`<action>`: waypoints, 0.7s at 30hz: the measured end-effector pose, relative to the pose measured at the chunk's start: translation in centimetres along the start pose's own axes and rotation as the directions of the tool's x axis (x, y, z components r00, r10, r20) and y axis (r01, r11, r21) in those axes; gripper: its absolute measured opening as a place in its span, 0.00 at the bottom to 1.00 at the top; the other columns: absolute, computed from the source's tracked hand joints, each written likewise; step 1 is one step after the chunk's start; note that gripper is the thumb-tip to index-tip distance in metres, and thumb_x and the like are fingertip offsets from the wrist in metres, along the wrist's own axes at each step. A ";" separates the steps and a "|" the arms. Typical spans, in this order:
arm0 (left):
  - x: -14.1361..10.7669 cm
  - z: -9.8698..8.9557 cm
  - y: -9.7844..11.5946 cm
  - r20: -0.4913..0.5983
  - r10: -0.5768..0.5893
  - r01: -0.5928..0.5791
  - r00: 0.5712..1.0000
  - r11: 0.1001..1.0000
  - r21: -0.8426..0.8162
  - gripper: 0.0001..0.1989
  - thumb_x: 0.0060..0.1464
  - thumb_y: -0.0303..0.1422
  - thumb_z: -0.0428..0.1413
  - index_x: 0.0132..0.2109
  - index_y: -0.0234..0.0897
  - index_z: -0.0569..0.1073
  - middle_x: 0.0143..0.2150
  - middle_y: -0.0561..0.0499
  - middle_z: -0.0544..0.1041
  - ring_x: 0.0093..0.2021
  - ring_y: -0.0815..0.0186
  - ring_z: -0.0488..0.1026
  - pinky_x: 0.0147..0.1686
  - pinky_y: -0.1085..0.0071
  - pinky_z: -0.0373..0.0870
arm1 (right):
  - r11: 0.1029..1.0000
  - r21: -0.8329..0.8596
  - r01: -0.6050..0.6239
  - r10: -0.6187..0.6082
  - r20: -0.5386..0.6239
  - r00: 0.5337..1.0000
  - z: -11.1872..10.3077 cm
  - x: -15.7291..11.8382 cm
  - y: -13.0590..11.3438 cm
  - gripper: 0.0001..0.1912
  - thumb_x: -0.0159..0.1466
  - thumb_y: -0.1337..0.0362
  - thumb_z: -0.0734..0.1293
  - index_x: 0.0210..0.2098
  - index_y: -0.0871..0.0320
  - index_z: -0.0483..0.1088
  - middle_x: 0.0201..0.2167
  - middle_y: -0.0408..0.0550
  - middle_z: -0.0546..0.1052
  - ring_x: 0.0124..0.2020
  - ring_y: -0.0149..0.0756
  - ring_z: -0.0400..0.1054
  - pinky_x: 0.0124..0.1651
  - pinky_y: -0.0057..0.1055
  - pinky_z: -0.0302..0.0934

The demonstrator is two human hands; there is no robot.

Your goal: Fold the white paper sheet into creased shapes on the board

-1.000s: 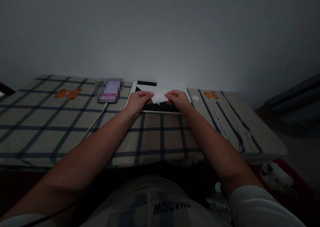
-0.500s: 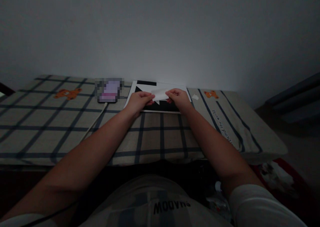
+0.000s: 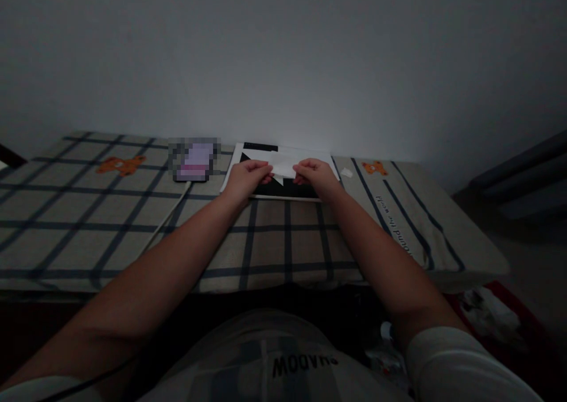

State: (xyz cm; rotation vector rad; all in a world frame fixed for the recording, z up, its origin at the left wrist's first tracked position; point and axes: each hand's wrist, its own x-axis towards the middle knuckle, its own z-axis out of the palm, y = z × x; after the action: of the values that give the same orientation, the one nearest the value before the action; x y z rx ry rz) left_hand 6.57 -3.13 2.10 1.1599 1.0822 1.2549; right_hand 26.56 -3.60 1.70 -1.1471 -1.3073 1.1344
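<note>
A small white piece of paper [image 3: 283, 163] is stretched between my two hands. My left hand [image 3: 250, 177] pinches its left side between thumb and fingers. At the right side, my right hand [image 3: 312, 173] grips it in the same way. Beneath both hands lies a flat black and white book or folder [image 3: 296, 188], partly covered by the paper and fingers. Just right of it, a small whitish scrap [image 3: 346, 172] rests on the checked tablecloth [image 3: 266, 248].
A phone [image 3: 195, 161] with a blurred screen lies left of my hands, its white cable [image 3: 166, 219] running toward me. The table stands against a grey wall [image 3: 283, 59]. Below, on the right, are a clear plastic bottle [image 3: 385, 355] and a red item [image 3: 527, 319].
The paper's face has tilted, so more of its surface shows and its upper edge sits higher. Both hands keep their pinch, with only slight finger movement.
</note>
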 end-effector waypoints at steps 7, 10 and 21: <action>0.4 -0.5 -0.4 -0.022 0.161 -0.159 0.987 0.985 0.068 0.07 0.49 0.34 0.65 0.34 0.34 0.81 0.28 0.52 0.79 0.27 0.70 0.71 0.31 0.74 0.70 | 0.998 -0.055 -0.028 0.037 0.163 0.986 0.0 -0.2 -0.2 0.12 0.62 0.58 0.71 0.28 0.55 0.66 0.24 0.44 0.76 0.25 0.31 0.69 0.32 0.29 0.65; 0.1 -0.6 -0.5 0.047 0.202 -0.207 0.978 0.952 0.226 0.08 0.50 0.35 0.66 0.34 0.35 0.81 0.29 0.51 0.80 0.29 0.68 0.73 0.33 0.72 0.69 | 0.994 -0.091 0.055 -0.048 0.076 0.996 -0.1 -0.1 -0.1 0.11 0.61 0.54 0.71 0.32 0.55 0.71 0.26 0.42 0.75 0.28 0.32 0.69 0.31 0.28 0.63; -0.5 -0.5 -1.2 0.285 0.272 -0.383 0.919 0.788 0.482 0.09 0.52 0.38 0.63 0.36 0.37 0.83 0.30 0.49 0.81 0.31 0.66 0.74 0.32 0.72 0.67 | 0.888 -0.361 0.287 -0.233 0.187 0.954 0.0 -0.5 -0.1 0.10 0.57 0.56 0.71 0.30 0.56 0.76 0.28 0.45 0.78 0.30 0.34 0.68 0.38 0.33 0.62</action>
State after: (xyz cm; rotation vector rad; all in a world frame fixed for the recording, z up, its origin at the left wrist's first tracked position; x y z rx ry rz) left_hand 6.22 -3.58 0.85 1.9318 1.1373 1.0863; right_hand 26.59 -4.14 1.78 -1.1387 -1.7925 0.7877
